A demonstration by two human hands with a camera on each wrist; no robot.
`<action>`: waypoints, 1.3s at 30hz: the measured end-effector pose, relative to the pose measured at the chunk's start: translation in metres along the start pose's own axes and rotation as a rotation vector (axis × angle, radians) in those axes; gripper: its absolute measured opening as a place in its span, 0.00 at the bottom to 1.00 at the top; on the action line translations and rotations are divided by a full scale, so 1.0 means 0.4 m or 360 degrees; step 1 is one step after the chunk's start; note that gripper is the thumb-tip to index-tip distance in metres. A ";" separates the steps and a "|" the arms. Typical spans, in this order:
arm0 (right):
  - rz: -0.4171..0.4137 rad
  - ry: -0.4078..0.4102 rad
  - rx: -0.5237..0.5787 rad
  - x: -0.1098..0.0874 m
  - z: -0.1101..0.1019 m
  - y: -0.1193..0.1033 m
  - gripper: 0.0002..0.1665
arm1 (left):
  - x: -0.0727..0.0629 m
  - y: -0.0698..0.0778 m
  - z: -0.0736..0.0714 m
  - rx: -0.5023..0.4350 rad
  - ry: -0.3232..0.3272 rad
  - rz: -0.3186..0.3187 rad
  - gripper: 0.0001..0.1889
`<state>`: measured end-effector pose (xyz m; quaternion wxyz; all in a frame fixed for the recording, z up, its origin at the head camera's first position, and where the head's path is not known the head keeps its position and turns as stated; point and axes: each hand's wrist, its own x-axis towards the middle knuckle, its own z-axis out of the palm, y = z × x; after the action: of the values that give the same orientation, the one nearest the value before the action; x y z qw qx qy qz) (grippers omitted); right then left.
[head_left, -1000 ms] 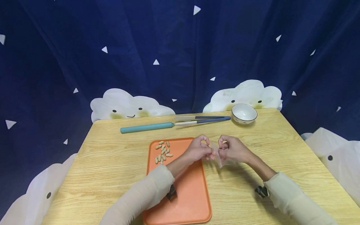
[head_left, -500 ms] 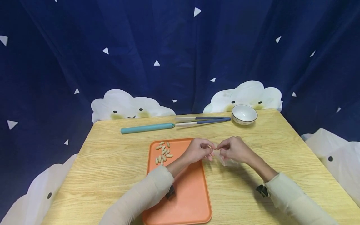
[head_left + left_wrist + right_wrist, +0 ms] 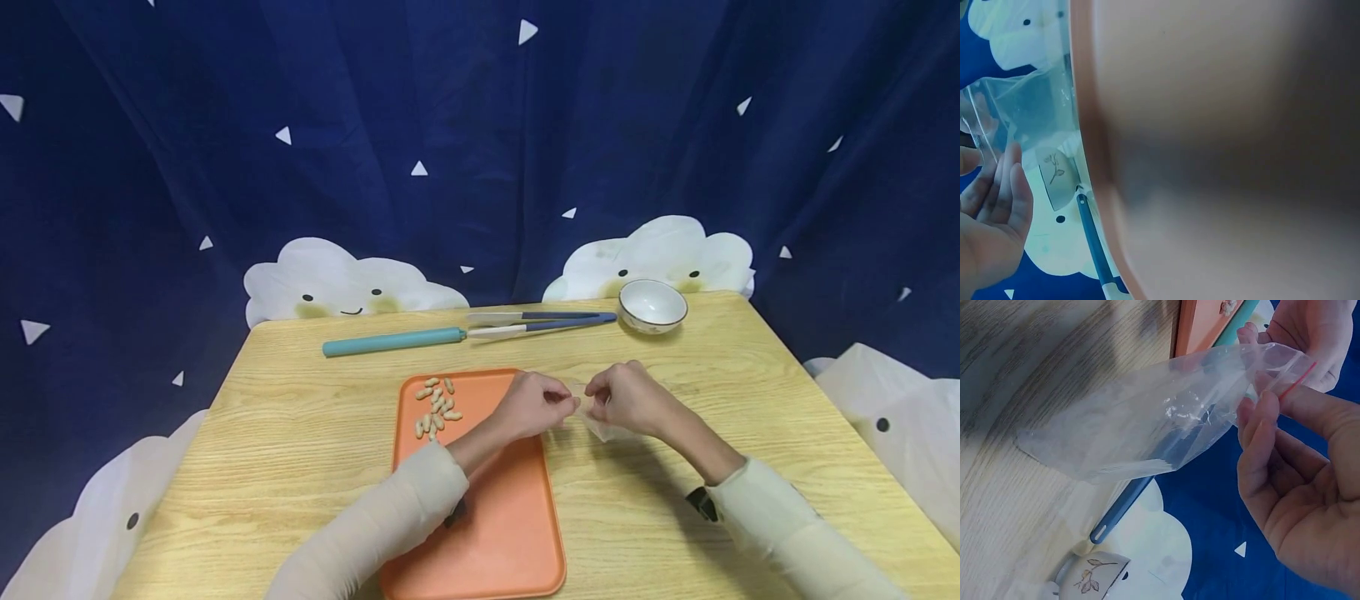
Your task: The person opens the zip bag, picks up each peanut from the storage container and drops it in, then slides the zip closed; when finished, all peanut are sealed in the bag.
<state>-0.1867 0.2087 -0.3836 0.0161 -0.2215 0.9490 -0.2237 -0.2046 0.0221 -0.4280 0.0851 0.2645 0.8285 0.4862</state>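
A clear zip bag with a red line along its mouth hangs between my two hands, near the right edge of the orange tray [image 3: 495, 533]. In the right wrist view the bag [image 3: 1129, 419] spreads out downward, its sides loose. My right hand [image 3: 633, 402] pinches the mouth of the bag between thumb and index finger. On the opposite side of the mouth, my left hand [image 3: 532, 406] pinches the bag over the tray's right rim. Seen from the left wrist, the left hand [image 3: 994, 231] has its other fingers extended beside the plastic.
Several peanuts [image 3: 437, 408] lie in the tray's far left part. Behind it are a teal stick [image 3: 393, 342] and blue-and-white tongs [image 3: 540, 323]. A white bowl [image 3: 651, 307] stands at the table's back right, before a blue curtain [image 3: 480, 125].
My hands first closed in on each other at the bag's mouth, then parted slightly. The left fingers have shifted their hold on the plastic. Tray, peanuts, tongs and bowl stay put.
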 end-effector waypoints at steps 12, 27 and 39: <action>0.0044 -0.0172 -0.0044 -0.005 -0.037 -0.019 0.19 | 0.005 0.007 -0.011 0.0209 -0.0009 0.0069 0.04; -0.0544 0.0347 -0.0414 -0.017 -0.003 0.033 0.09 | -0.004 -0.010 -0.025 0.0038 -0.0148 -0.0016 0.02; -0.0368 0.0356 -0.0010 -0.022 0.035 0.061 0.26 | -0.001 -0.026 -0.034 -0.0027 -0.0196 -0.0049 0.06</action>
<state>-0.1870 0.2263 -0.4074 -0.1162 -0.3029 0.9138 -0.2443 -0.2133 0.0075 -0.4299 0.1456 0.2803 0.8216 0.4746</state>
